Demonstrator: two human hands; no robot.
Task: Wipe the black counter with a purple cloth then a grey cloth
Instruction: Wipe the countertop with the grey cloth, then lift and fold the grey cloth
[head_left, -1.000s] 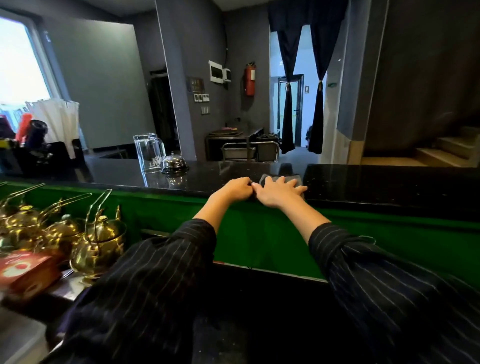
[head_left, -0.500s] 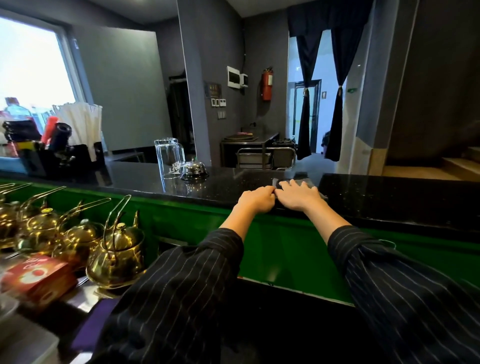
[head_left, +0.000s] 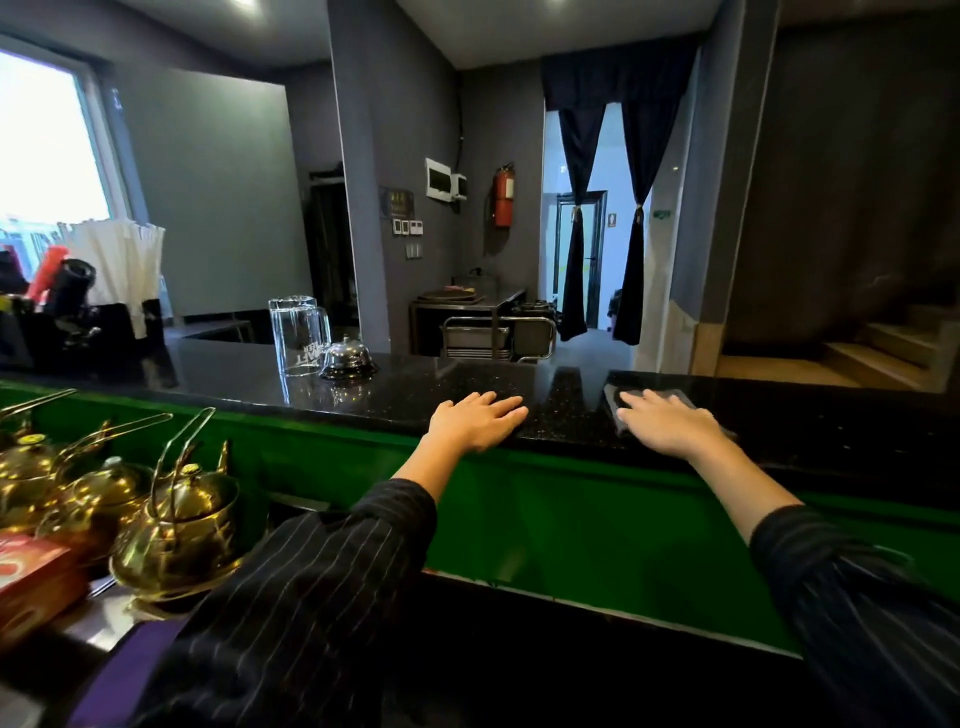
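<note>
Grey cloth (head_left: 675, 397): lies flat on the black counter (head_left: 415, 384), right of centre, close to the near edge.
Handling: I judge it soft, light and limp. It should slide freely on the polished top and bunch if shoved from one edge. Best driven under a flat palm over its middle, or pinched at an edge to lift.
Cloth to fingers: my right hand (head_left: 662, 423) lies on top of it. The straight, spread fingers (head_left: 631, 400) cover its middle, and cloth shows past the fingertips and along the left side.
Right hand: flat and pressing, gripping nothing.
Left hand (head_left: 475, 422): flat on bare counter, well apart from the cloth, fingers straight, holding nothing.
Purple cloth (head_left: 124, 675): down at near left, partly under the sleeve.
Stage: grey pass under way, by my reading.
Beyond: upturned glass (head_left: 298, 335) and bell (head_left: 347, 358) farther left; brass kettles (head_left: 176, 525) below.
</note>
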